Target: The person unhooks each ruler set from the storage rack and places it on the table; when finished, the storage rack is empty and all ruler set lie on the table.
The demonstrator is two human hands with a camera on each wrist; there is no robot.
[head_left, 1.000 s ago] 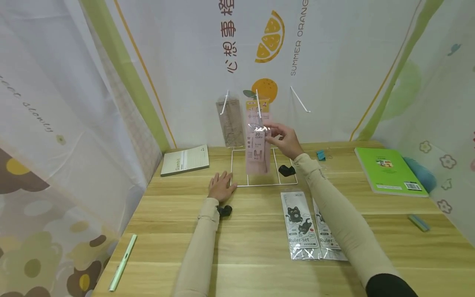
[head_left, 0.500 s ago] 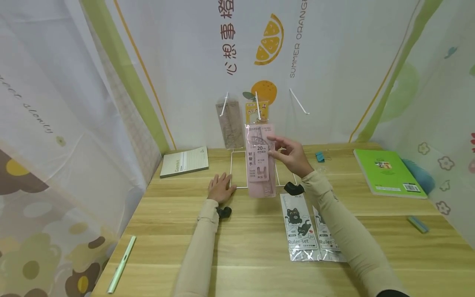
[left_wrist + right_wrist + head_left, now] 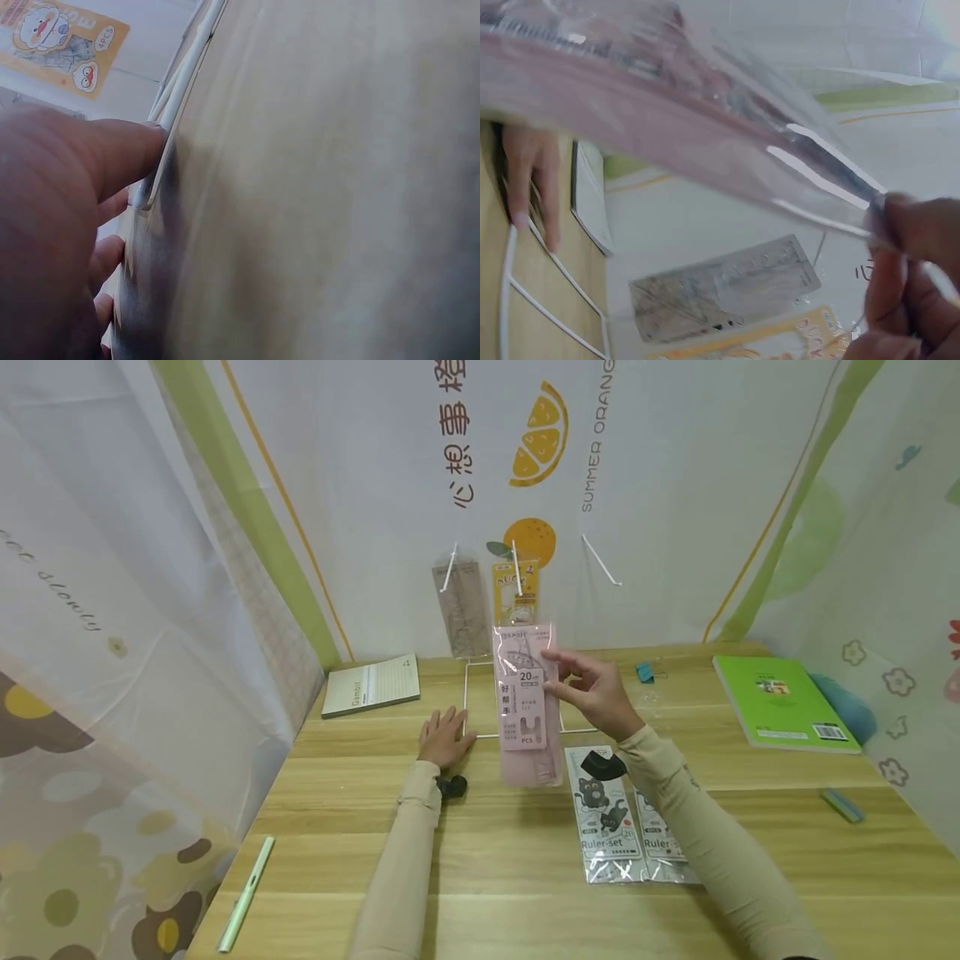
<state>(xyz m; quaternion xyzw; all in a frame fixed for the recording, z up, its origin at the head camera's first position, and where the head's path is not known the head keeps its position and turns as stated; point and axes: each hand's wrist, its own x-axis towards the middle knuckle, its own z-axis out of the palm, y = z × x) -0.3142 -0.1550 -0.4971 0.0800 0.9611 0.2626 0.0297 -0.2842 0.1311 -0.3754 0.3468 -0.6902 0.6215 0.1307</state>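
My right hand (image 3: 596, 693) pinches the right edge of a pink ruler-set packet (image 3: 528, 768) between thumb and fingers. The packet hangs upright in front of the rack, below the middle hook (image 3: 516, 568). In the right wrist view its clear wrapper (image 3: 832, 176) runs into my fingertips. My left hand (image 3: 446, 739) lies on the table at the left front corner of the white wire rack's base (image 3: 465, 697), the thumb (image 3: 131, 154) against the wire. A yellow duck packet (image 3: 510, 597) hangs on the middle hook, and a grey-brown ruler packet (image 3: 461, 606) on the left one.
A third hook (image 3: 602, 561) on the right carries nothing. Two black-cat ruler sets (image 3: 611, 822) lie right of centre, one partly under my right forearm. Around them are a notepad (image 3: 375, 685), a green book (image 3: 787, 702), a blue binder clip (image 3: 646, 672), an eraser-like block (image 3: 842, 806) and a green pen (image 3: 247, 893).
My right hand has drawn the pink packet down and towards me, away from the middle hook, uncovering the yellow packet behind it. The left hand has stayed in place.
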